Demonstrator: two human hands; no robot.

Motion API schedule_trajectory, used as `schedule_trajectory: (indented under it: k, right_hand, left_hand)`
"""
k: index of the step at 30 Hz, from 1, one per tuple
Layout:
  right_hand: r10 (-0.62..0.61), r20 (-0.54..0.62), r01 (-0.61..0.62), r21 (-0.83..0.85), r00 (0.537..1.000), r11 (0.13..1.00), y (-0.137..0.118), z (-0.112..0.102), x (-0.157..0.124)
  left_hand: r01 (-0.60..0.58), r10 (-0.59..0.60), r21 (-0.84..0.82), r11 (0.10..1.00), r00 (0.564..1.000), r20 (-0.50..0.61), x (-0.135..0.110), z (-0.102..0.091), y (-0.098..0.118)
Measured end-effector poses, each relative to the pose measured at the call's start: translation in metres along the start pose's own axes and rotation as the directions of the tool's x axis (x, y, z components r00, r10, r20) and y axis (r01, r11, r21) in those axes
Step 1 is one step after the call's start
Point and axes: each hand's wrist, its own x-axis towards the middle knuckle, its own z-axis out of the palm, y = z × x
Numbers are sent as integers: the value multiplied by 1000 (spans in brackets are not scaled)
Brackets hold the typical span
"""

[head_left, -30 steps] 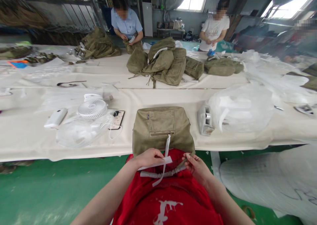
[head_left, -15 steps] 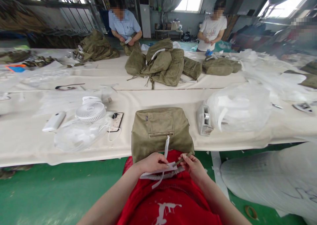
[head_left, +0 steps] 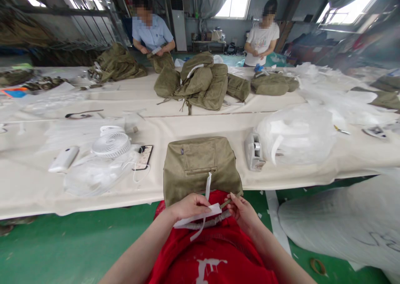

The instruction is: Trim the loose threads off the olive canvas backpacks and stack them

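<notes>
An olive-green bag [head_left: 203, 159] with a zipped pocket lies at the table's near edge, its lower part hanging toward me. Close to my lap, my left hand [head_left: 193, 207] is closed on a white strip [head_left: 215, 210]. My right hand [head_left: 239, 207] pinches a narrow olive strap [head_left: 225, 203], whose end meets the white strip. Another thin white ribbon [head_left: 208, 185] stands up from near the bag's zip. Whether the strap joins the bag is hidden by my fingers.
Left on the table [head_left: 28, 184] are a white fan [head_left: 111, 145], a phone [head_left: 145, 157] and a white device [head_left: 64, 159]. A tape dispenser [head_left: 254, 150] and white wrapping [head_left: 296, 134] lie right. Several olive bags [head_left: 203, 82] are piled beyond, with two co-workers [head_left: 153, 30] behind.
The whole view has shifted slightly, so the scene sits a little further left. Both hands keep their hold on the white strip and the strap, with hardly any movement.
</notes>
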Motion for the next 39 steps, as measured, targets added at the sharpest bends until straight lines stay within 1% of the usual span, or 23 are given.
schedule_trajectory:
  k: [3, 6, 10, 12, 14, 16, 19, 21, 23, 26, 29, 31, 33, 36, 39]
  right_hand:
    - [-42, -15, 40, -74, 999, 996, 7, 1, 3]
    - [-122, -46, 112, -174, 991, 978, 15, -2, 8]
    - [-195, -129, 154, -271, 972, 950, 21, -8, 14]
    - [-219, -160, 167, -288, 962, 943, 19, -10, 15]
    - [-228, -157, 176, -290, 961, 941, 17, -11, 13]
    - [-213, -143, 170, -266, 966, 949, 15, -11, 12]
    - [-158, -105, 137, -183, 982, 973, 14, -10, 11]
    - [-124, -74, 112, -144, 990, 983, 15, -9, 11]
    - [-112, -55, 103, -135, 992, 985, 16, -9, 11]
    - [-130, -68, 117, -170, 989, 979, 15, -9, 11]
    - [-181, -135, 148, -220, 974, 964, 11, -9, 10]
    - [-203, -190, 155, -239, 961, 959, 8, -9, 9]
    - [-209, -220, 153, -249, 953, 956, 6, -9, 9]
    - [-222, -208, 162, -268, 953, 950, 5, -8, 7]
    - [-237, -175, 177, -302, 955, 937, 7, -4, 5]
  left_hand:
    - [26, -25, 60, 998, 999, -22, 5, 4, 3]
    - [76, -64, 159, 984, 995, -80, 12, 9, 5]
    - [138, -103, 283, 949, 985, -136, 19, 12, 1]
    - [140, -104, 315, 939, 986, -130, 19, 11, 0]
    - [123, -99, 293, 948, 991, -94, 17, 9, 2]
    - [101, -94, 236, 967, 995, -42, 15, 7, 6]
    - [59, -64, 143, 988, 998, 30, 13, 7, 14]
    - [31, -37, 112, 993, 998, 49, 12, 8, 17]
    - [15, -19, 125, 992, 999, 28, 13, 9, 18]
    - [28, -24, 166, 986, 999, -29, 16, 12, 15]
    - [82, -69, 194, 978, 995, -75, 17, 14, 13]
    - [106, -91, 225, 969, 993, -78, 17, 15, 13]
    - [104, -90, 247, 963, 994, -68, 15, 15, 15]
    - [106, -85, 250, 962, 992, -92, 12, 15, 18]
    - [200, -163, 238, 951, 973, -165, 14, 18, 17]
